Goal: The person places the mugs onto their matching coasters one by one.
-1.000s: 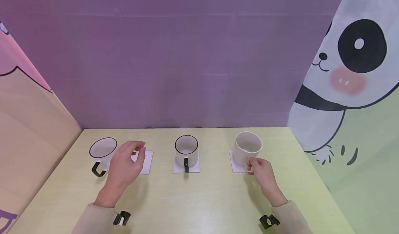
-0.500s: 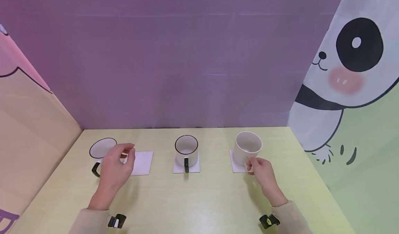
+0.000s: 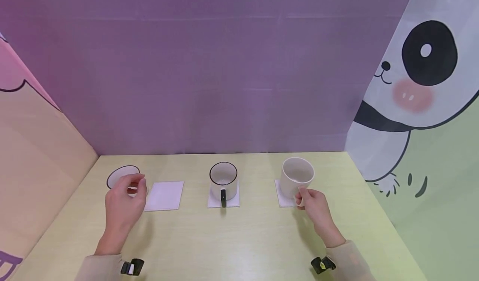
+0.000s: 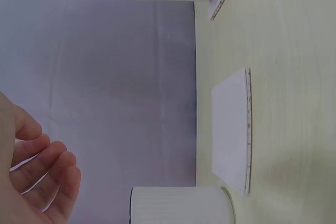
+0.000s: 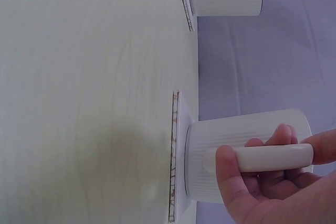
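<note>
My left hand hovers in front of the left mug, a white one with a black rim, and hides its handle and most of its body. The fingers are loosely bent and hold nothing; in the left wrist view they curve beside the thumb, apart from that mug. With my right hand I grip the handle of the all-white mug, fingers wrapped around it. That mug stands upright on a white square coaster, its base resting on it in the right wrist view.
A second black-rimmed white mug stands on the middle coaster, black handle facing me. A bare white coaster lies right of the left mug. The pale table ends at a purple backdrop, with printed cloths at both sides.
My left hand has moved left, from between the left mug and its neighbouring coaster to in front of the mug, uncovering the coaster. The right hand and its mug have stayed put.
</note>
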`<state>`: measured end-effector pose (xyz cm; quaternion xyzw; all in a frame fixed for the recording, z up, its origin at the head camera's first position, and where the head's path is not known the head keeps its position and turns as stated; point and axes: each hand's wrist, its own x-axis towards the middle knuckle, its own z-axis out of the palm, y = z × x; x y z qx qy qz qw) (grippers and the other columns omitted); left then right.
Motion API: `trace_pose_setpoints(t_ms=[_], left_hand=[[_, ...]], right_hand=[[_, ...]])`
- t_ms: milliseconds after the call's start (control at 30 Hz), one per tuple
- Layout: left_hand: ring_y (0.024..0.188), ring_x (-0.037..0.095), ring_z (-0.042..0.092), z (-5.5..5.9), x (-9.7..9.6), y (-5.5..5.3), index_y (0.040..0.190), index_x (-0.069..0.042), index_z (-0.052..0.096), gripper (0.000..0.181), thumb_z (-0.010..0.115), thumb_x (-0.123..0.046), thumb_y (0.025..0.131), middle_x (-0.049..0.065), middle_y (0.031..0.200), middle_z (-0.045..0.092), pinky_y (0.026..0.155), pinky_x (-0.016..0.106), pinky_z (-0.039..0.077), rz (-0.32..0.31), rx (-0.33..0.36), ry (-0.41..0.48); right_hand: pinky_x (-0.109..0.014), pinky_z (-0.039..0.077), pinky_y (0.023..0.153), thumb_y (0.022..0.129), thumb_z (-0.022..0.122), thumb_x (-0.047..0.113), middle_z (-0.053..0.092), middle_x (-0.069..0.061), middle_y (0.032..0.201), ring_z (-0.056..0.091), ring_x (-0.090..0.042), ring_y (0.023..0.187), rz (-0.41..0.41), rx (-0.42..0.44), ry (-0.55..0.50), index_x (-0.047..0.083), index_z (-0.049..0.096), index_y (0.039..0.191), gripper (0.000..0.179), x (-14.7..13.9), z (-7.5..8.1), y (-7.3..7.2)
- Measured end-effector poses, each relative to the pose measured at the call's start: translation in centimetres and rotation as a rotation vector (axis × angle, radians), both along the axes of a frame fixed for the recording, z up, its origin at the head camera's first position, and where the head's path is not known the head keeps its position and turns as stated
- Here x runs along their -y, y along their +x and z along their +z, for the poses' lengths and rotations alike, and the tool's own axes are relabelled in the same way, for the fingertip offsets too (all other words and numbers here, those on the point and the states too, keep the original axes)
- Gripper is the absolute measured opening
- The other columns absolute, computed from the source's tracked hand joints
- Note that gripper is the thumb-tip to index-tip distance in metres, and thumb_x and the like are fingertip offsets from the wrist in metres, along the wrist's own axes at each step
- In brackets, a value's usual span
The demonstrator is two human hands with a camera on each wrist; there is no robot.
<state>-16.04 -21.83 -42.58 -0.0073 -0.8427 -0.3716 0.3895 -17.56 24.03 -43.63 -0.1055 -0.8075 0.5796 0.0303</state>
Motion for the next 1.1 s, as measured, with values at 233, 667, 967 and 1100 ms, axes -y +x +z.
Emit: trace_pose_setpoints(t_ms=[233,667,967,1100], left_hand=[[0.074,-0.023,0.042,-0.3,1.2,0.3,0.099,0.004,0.073,0.015,0.062,-0.001,0.091,0.017,0.086,0.072,0.069,0.007,0.040,0.067,0.048,0.036],[0.072,-0.013,0.049,-0.1,3.6,0.7,0.105,0.001,0.073,0.019,0.062,-0.011,0.096,-0.015,0.081,0.061,0.069,0.005,0.040,0.153,0.203,0.188],[0.074,-0.013,0.050,-0.2,5.1,1.3,0.111,-0.001,0.072,0.024,0.061,-0.018,0.099,-0.030,0.080,0.052,0.060,0.010,0.041,0.203,0.301,0.260],[0.073,-0.013,0.050,-0.7,5.8,1.4,0.111,0.000,0.071,0.026,0.062,-0.020,0.098,-0.035,0.076,0.051,0.066,0.012,0.038,0.233,0.331,0.329]], right_hand=[[-0.032,0.058,0.074,0.107,0.048,0.017,0.061,-0.005,0.076,0.057,-0.016,0.080,-0.004,0.004,-0.005,-0.007,0.065,0.088,0.035,0.1,-0.1,0.0],[-0.031,0.057,0.073,0.109,0.047,0.020,0.061,-0.006,0.077,0.056,-0.018,0.080,0.025,0.004,0.020,-0.009,0.064,0.092,0.038,-0.2,0.2,0.1],[-0.032,0.056,0.074,0.109,0.047,0.021,0.061,-0.006,0.078,0.056,-0.018,0.081,0.023,0.009,0.012,-0.008,0.064,0.090,0.038,-0.2,0.3,0.0],[-0.032,0.057,0.074,0.108,0.047,0.020,0.061,-0.006,0.078,0.056,-0.018,0.081,0.023,0.009,0.017,-0.007,0.064,0.089,0.038,-0.3,0.4,0.1]])
